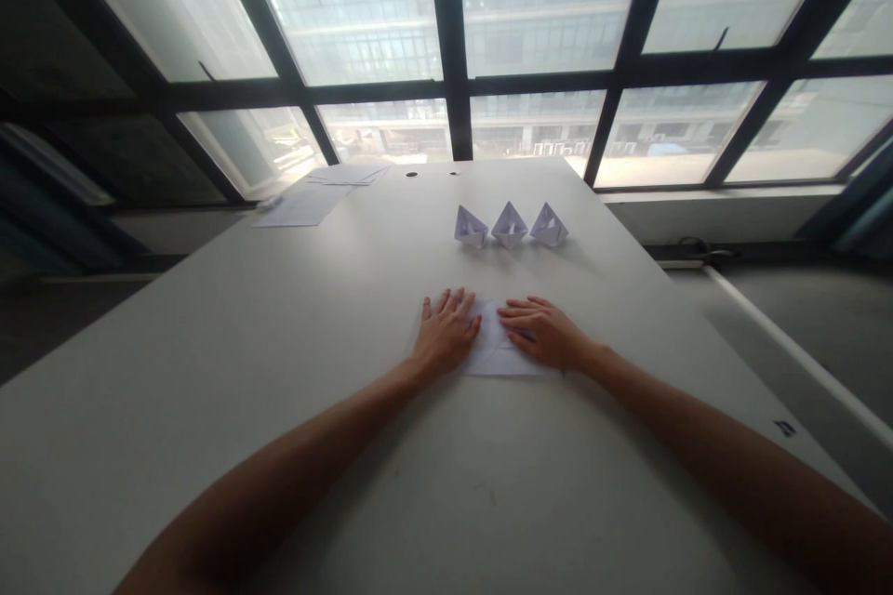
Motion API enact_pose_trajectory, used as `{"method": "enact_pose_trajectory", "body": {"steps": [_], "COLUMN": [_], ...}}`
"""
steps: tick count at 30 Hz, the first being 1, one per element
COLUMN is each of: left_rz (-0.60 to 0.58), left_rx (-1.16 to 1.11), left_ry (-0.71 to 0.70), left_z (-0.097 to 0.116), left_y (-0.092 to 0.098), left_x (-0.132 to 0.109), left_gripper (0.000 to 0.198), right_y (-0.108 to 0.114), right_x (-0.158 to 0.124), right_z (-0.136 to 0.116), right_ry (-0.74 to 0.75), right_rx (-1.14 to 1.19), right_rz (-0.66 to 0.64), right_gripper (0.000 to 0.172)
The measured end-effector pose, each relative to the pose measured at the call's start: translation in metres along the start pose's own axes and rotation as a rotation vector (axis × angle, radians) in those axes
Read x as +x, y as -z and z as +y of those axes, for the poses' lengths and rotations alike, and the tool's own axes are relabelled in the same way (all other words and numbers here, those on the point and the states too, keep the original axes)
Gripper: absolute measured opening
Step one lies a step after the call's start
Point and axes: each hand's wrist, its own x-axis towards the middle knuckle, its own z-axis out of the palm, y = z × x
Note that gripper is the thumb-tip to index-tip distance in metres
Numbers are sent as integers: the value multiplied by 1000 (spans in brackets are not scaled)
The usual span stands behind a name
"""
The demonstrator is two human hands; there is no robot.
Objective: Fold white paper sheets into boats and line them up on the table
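A folded sheet of white paper (503,361) lies flat on the white table, close in front of me. My left hand (447,330) rests on its left part, fingers stretched out and spread. From the other side, my right hand (544,332) lies over the paper's right part with its fingers extended toward the middle. Creases show faintly between the hands; both hands cover the sheet's sides. Beyond them stand three folded paper boats in a row: a left boat (471,228), a middle boat (509,226) and a right boat (550,226).
Several loose white sheets (303,204) lie at the table's far left. Two dark round spots, one a hole (411,174), mark the far end of the table (279,316). Tall windows rise behind it. A small dark mark (785,428) is near the right edge.
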Motion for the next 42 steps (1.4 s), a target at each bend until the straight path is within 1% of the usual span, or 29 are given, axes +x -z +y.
{"method": "enact_pose_trajectory", "body": {"steps": [3, 7, 10, 12, 15, 17, 20, 23, 26, 31, 37, 42], "left_rz": [35, 74, 174, 248, 297, 272, 159, 1, -107, -149, -130, -137], "left_rx": [15, -48, -178, -288, -406, -464, -525, -454, -343, -295, -336, -338], "left_ry": [83, 104, 39, -33, -112, -169, -279, -391, -482, -505, -528, -541], "left_z": [-3, -9, -11, -10, -5, 0, 6, 10, 11, 11, 8, 10], "left_y": [0, 1, 4, 7, 11, 13, 15, 15, 14, 12, 12, 17], "left_x": [2, 6, 8, 8, 6, 4, 0, -2, -1, 0, 0, -2], "left_gripper": [54, 55, 50, 52, 57, 57, 53, 41, 43, 49, 41, 42], "right_y": [0, 1, 2, 3, 3, 3, 3, 2, 0, -3, -5, -6], "right_x": [0, -1, -1, -1, -1, 0, 0, -1, -2, -2, -2, -2], "right_z": [3, 7, 9, 9, 8, 7, 6, 8, 9, 12, 12, 11], "right_ry": [-16, -29, -49, -54, -49, -47, -48, -51, -50, -51, -65, -74], "right_rx": [-17, -31, -37, -31, -23, -23, -27, -26, -21, -19, -31, -13], "right_rz": [10, 21, 18, 24, 37, 41, 39, 45, 49, 55, 53, 67], "right_gripper": [31, 30, 32, 33, 34, 35, 37, 38, 39, 40, 37, 36]}}
